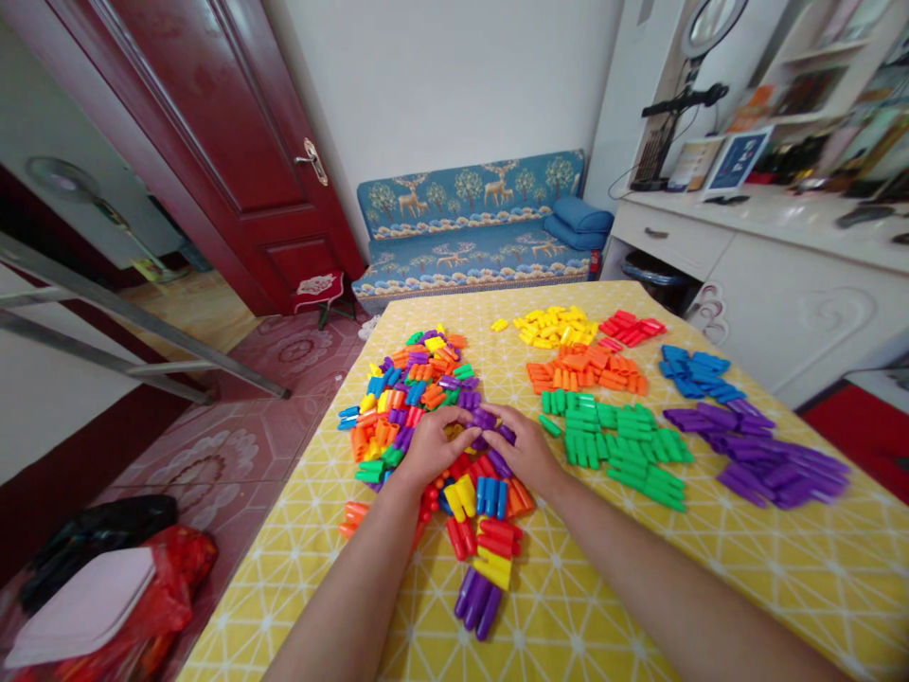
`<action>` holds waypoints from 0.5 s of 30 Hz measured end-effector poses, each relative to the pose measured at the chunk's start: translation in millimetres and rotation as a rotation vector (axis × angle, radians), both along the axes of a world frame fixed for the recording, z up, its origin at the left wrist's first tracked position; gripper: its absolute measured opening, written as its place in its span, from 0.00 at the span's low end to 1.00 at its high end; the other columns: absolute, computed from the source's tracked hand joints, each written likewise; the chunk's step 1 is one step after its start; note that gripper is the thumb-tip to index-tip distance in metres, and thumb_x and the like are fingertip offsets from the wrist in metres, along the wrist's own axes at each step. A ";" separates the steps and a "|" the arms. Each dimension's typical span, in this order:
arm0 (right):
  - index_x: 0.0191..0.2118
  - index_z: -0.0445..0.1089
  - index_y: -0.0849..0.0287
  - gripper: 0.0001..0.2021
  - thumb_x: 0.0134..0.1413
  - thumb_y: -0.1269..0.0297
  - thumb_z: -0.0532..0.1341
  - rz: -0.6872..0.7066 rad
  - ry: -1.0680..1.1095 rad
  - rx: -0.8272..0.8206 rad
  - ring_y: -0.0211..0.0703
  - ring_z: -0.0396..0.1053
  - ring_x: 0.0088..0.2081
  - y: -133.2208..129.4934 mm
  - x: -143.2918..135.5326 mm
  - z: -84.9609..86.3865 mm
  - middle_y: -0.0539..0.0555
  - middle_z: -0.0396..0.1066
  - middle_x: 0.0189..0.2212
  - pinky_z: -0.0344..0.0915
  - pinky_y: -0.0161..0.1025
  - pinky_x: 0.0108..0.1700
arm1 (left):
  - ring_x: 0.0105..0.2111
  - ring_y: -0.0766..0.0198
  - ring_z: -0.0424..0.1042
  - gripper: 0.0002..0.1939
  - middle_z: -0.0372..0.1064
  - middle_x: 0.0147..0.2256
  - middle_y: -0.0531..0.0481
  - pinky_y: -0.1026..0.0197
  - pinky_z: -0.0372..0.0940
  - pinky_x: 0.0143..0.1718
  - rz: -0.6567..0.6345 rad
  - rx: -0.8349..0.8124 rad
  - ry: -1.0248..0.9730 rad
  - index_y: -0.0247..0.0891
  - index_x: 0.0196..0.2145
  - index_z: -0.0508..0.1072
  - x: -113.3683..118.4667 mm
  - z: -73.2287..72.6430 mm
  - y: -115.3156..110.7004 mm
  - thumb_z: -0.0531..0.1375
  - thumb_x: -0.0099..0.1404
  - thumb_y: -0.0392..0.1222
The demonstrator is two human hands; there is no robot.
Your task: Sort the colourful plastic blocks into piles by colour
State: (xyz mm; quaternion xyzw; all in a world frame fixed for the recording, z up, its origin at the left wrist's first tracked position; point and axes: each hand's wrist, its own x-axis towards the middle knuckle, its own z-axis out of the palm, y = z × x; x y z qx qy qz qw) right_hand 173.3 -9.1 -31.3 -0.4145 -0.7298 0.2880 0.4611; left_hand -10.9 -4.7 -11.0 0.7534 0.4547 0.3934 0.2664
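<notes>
My left hand (438, 442) and my right hand (522, 445) meet over a mixed heap of plastic toy pieces (398, 398). Between the fingertips of both hands are purple toy pieces (484, 419), pinched from either side. How these pieces join is partly covered by the fingers. Just below the hands lie red, blue, yellow and orange pieces. A blue piece (491, 497) and a yellow piece (460, 498) lie side by side there. Closer to me, a purple piece (477, 602) touches a yellow one (492, 568).
Right of the hands, pieces lie sorted by colour: green (617, 436), purple (774, 455), blue (700, 372), orange (586, 369), yellow (558, 327) and red (632, 328). A yellow patterned cloth (284, 606) covers the table. Behind stands a blue sofa (469, 256); a white cabinet (795, 284) is at right.
</notes>
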 end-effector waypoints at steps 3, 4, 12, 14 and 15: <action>0.53 0.68 0.54 0.18 0.55 0.67 0.60 0.003 0.014 0.014 0.45 0.69 0.48 0.1 0.1 -0.2 0.55 0.71 0.49 0.65 0.45 0.51 | 0.38 0.59 0.74 0.10 0.76 0.37 0.45 0.60 0.67 0.41 -0.005 0.027 0.030 0.36 0.37 0.76 -1.8 -4.4 1.6 0.63 0.60 0.45; 0.52 0.68 0.54 0.18 0.55 0.67 0.60 -0.001 0.019 0.017 0.45 0.69 0.47 0.1 0.1 -0.4 0.55 0.71 0.49 0.65 0.45 0.51 | 0.38 0.58 0.74 0.11 0.76 0.37 0.45 0.59 0.67 0.42 -0.010 0.033 0.044 0.37 0.38 0.76 -2.3 -5.2 1.9 0.63 0.60 0.45; 0.51 0.69 0.54 0.17 0.54 0.68 0.61 0.002 0.035 -0.013 0.45 0.69 0.50 -0.8 -0.9 0.2 0.55 0.72 0.49 0.63 0.46 0.54 | 0.38 0.58 0.73 0.09 0.75 0.36 0.45 0.59 0.67 0.42 -0.004 0.048 0.067 0.36 0.38 0.76 -1.8 -1.8 -0.1 0.62 0.58 0.37; 0.50 0.69 0.54 0.17 0.53 0.68 0.61 0.006 0.035 -0.013 0.45 0.69 0.50 -1.3 -1.1 1.0 0.55 0.72 0.48 0.63 0.46 0.54 | 0.38 0.58 0.73 0.09 0.75 0.36 0.45 0.59 0.67 0.41 -0.008 0.041 0.050 0.36 0.37 0.76 -1.0 0.1 -1.1 0.62 0.57 0.36; 0.50 0.70 0.54 0.17 0.53 0.68 0.61 0.008 0.035 -0.008 0.45 0.69 0.49 -1.5 -1.1 1.3 0.55 0.72 0.48 0.64 0.46 0.54 | 0.37 0.59 0.73 0.09 0.75 0.35 0.45 0.59 0.67 0.40 -0.010 0.037 0.038 0.36 0.37 0.77 -0.5 0.9 -1.6 0.61 0.57 0.35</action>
